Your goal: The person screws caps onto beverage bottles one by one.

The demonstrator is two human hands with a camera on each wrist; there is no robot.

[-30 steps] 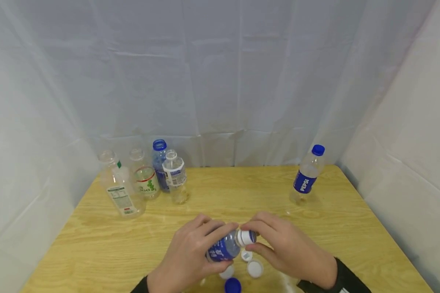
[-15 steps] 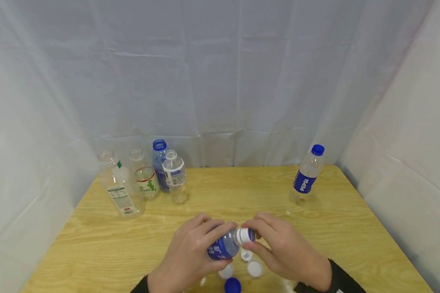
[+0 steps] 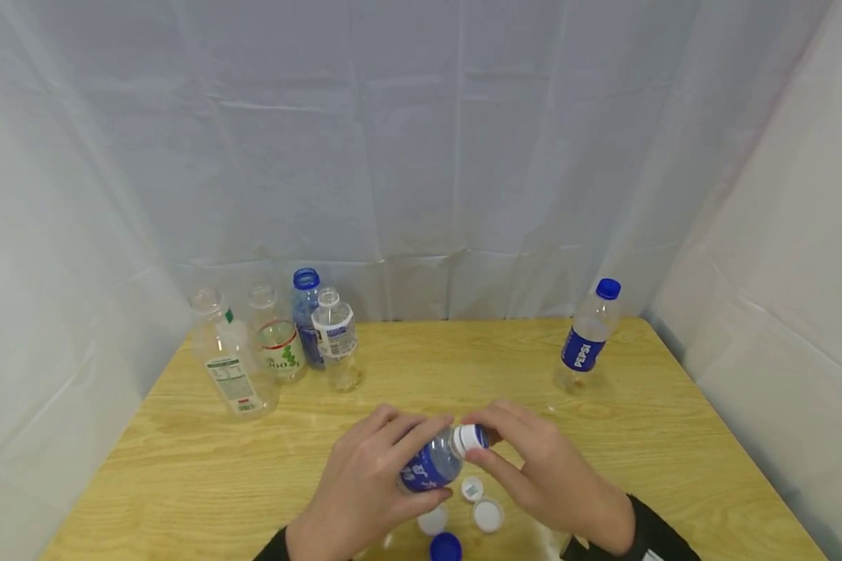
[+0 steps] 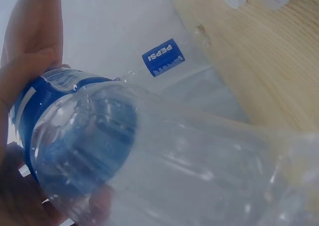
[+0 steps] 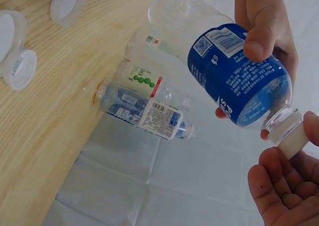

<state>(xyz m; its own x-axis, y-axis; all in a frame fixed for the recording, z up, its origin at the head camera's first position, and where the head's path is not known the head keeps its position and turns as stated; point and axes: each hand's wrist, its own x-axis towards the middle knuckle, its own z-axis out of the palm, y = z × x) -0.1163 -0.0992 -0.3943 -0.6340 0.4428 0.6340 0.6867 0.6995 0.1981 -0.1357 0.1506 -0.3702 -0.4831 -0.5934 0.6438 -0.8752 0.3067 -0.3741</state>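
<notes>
My left hand (image 3: 372, 475) grips a clear plastic bottle (image 5: 239, 76) with a blue label round its body. The bottle is tilted, its neck toward my right hand (image 3: 540, 467). Thumb and fingers of the right hand pinch the white cap (image 5: 293, 140) on the bottle's neck; its top looks blue in the head view. In the left wrist view the bottle's clear base fills the foreground. Below the hands lie loose caps: a blue cap (image 3: 445, 547), a small white cap (image 3: 472, 489) and a larger white cap (image 3: 488, 515), with another white cap (image 3: 433, 520) beside them.
Several uncapped bottles stand at the back left, among them a large clear bottle (image 3: 233, 366) and a blue-necked bottle (image 3: 306, 300). A Pepsi bottle (image 3: 584, 347) with a blue cap stands at the back right. White sheeting (image 3: 421, 156) surrounds the wooden table (image 3: 182, 475).
Both hands have raised the bottle's neck slightly. The right fingers have shifted their hold around the white cap. Standing bottles and loose caps have stayed put.
</notes>
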